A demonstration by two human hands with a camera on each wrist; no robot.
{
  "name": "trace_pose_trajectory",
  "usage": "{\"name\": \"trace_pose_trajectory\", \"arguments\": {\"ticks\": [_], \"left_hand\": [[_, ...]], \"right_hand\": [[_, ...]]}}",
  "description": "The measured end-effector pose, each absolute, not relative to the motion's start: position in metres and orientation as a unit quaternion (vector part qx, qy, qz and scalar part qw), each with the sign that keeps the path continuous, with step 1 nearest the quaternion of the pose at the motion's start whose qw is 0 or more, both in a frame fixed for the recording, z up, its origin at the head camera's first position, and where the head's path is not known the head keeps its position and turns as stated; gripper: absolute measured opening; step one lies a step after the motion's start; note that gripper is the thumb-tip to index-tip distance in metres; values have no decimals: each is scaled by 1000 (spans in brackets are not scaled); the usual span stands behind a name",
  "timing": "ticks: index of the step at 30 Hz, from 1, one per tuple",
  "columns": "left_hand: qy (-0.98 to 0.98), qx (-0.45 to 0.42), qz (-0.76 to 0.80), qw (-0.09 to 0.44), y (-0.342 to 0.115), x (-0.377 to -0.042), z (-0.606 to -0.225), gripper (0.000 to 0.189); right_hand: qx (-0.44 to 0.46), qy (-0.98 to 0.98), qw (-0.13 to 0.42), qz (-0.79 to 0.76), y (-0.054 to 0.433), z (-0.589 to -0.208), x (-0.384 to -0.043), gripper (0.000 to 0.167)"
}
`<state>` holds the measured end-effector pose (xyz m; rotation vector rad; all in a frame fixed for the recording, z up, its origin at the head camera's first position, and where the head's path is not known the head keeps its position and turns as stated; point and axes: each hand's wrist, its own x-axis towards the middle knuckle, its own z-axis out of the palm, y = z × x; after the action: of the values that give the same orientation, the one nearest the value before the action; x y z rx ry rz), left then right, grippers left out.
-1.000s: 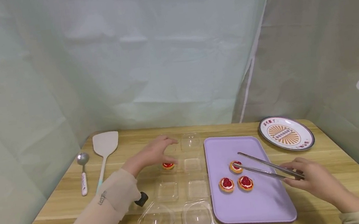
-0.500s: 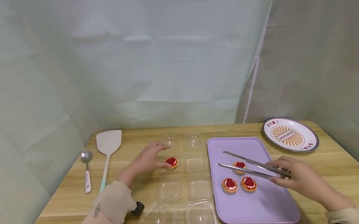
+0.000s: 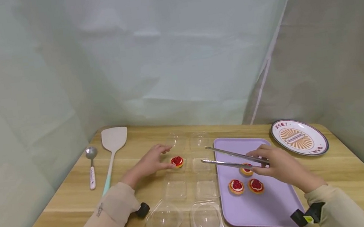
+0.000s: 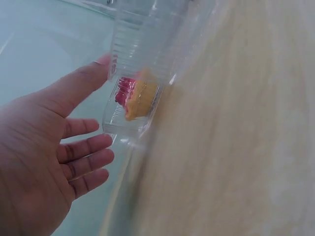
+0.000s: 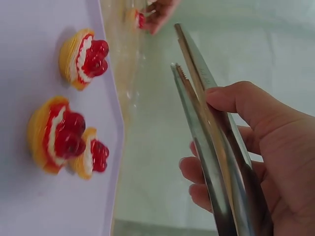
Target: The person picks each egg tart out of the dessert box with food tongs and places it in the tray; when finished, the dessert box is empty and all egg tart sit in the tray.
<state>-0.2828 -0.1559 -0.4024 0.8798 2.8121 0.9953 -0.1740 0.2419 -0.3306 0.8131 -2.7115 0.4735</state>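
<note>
My right hand [image 3: 277, 164] grips metal tongs [image 5: 204, 123], their tips apart and nothing between them. In the head view the tips reach past the left edge of the purple tray [image 3: 265, 209], over the clear plastic containers [image 3: 206, 188]. Three berry tarts, one of them the left front tart [image 3: 236, 186], sit on the tray; the rear one is partly covered by the tongs. Another tart [image 3: 177, 162] sits in a clear compartment. Just left of it is my left hand [image 3: 149, 165], fingers relaxed and spread, the thumb [image 4: 78, 83] close to the plastic wall; contact is unclear.
On the left lie a spoon [image 3: 92, 177] and a white spatula [image 3: 114, 139] with a mint handle. A patterned plate [image 3: 311, 141] stands at the back right. Nearer the front are a clear domed lid [image 3: 164, 221] and another clear container [image 3: 207, 220]. Curtains surround the wooden table [image 3: 65, 218].
My right hand has carried the tongs left, from over the tray's tarts toward the containers. My left hand has drawn slightly left, so the tart in the container shows fully.
</note>
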Motion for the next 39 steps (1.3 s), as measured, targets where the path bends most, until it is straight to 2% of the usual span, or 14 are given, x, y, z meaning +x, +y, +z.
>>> {"name": "trace_pose_trajectory", "arguments": {"ticks": [8, 17, 24, 39], "left_hand": [[901, 278, 332, 19, -156, -283, -409, 76], [903, 265, 339, 10, -156, -281, -410, 74], [911, 265, 315, -10, -156, -282, -413, 74], [917, 268, 293, -28, -155, -285, -415, 75]], "right_hand": [[297, -940, 105, 134, 206, -326, -201, 30], [301, -942, 76, 127, 176, -329, -218, 29], [306, -944, 73, 97, 158, -333, -224, 31], [310, -949, 19, 53, 136, -317, -228, 33]]}}
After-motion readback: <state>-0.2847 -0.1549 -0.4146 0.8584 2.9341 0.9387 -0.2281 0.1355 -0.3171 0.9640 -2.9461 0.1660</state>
